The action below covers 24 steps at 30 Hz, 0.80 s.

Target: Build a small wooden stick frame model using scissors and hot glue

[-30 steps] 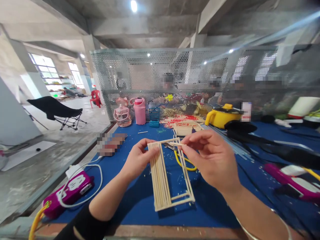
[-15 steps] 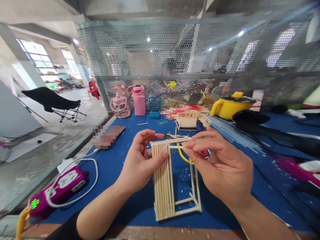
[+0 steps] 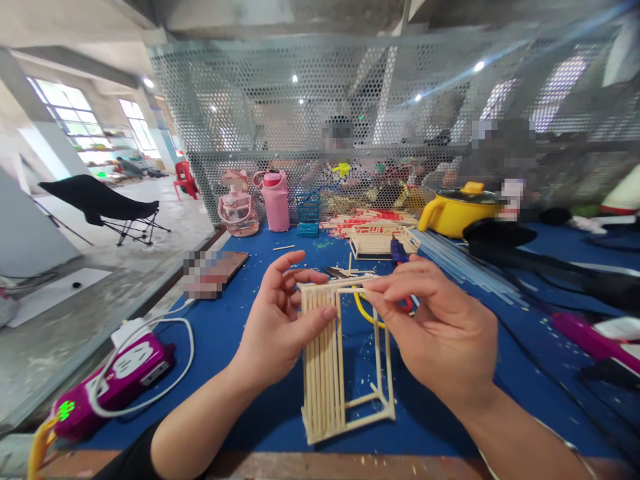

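Observation:
A small frame of pale wooden sticks (image 3: 320,373) stands tilted over the blue table, its left side covered by several sticks laid side by side and its right side open. My left hand (image 3: 287,317) is closed around the upper left, thumb pressing on the stick panel. With thumb and fingertips pinched, my right hand (image 3: 440,320) grips the frame's upper right corner; its fingers hide that corner. Behind the frame lie pliers or scissors with yellow and red handles (image 3: 363,308), partly covered, and some loose short sticks (image 3: 351,265).
A stick tray (image 3: 370,245), a pile of red-tipped sticks (image 3: 360,221), clear glue sticks (image 3: 465,270) and a yellow pot (image 3: 457,213) stand behind. Pink bottles (image 3: 275,203) line the mesh screen (image 3: 280,120). At left are a phone (image 3: 220,273) and a purple power strip (image 3: 120,380) with a white cable.
The frame and both hands have shifted slightly left in the picture. My left index finger has lifted a little. The grip of both hands on the frame stays the same.

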Available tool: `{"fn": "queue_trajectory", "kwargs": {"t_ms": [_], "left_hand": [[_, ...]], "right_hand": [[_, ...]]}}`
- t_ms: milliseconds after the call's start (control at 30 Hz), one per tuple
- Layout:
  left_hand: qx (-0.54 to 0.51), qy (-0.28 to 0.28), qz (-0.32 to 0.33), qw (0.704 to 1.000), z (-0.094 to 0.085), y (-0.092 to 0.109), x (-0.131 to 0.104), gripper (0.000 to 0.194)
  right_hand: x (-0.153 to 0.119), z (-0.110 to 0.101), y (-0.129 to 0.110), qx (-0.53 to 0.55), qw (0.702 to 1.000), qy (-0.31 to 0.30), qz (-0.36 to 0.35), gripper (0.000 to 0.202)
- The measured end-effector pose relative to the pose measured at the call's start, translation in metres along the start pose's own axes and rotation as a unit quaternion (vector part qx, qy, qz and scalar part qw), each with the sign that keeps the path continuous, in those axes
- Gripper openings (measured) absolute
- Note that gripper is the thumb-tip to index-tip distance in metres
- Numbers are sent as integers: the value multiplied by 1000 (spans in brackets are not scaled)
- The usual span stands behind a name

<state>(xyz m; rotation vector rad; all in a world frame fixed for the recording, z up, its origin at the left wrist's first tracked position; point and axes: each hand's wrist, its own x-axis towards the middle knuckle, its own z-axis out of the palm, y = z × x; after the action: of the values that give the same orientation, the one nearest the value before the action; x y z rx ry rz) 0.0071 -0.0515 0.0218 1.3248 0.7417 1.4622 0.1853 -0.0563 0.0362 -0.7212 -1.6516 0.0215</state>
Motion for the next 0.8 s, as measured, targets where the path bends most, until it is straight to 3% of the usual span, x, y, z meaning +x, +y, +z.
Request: {"fn": "queue_trajectory", "kwargs": {"t_ms": [133,233,333,433,533,667,800], "left_hand": [[-1,-7,10,1000,1,2,-1,67],[-5,-2,3,1000,0,1,2,69],[-20,-5,-23,1000,-5,-3,6,73],[-27,-18,-57,998,-11,-10,11,74],[1,-23,-63,998,-14,-18,14,65],[50,-24,-49,997,-12,-24,12,46],[71,-34,-36,996,-8,-21,8,58]], "right_hand": [[-2,1,2,-6,1000,-4,10,24],[-2,3,6,43,995,0,91,18],[1,4,12,172,960,13,221,14],[4,7,17,286,911,28,297,17],[5,9,20,318,894,38,312,19],[1,11,23,294,913,27,281,18],[-2,11,20,250,934,17,256,15]]}}
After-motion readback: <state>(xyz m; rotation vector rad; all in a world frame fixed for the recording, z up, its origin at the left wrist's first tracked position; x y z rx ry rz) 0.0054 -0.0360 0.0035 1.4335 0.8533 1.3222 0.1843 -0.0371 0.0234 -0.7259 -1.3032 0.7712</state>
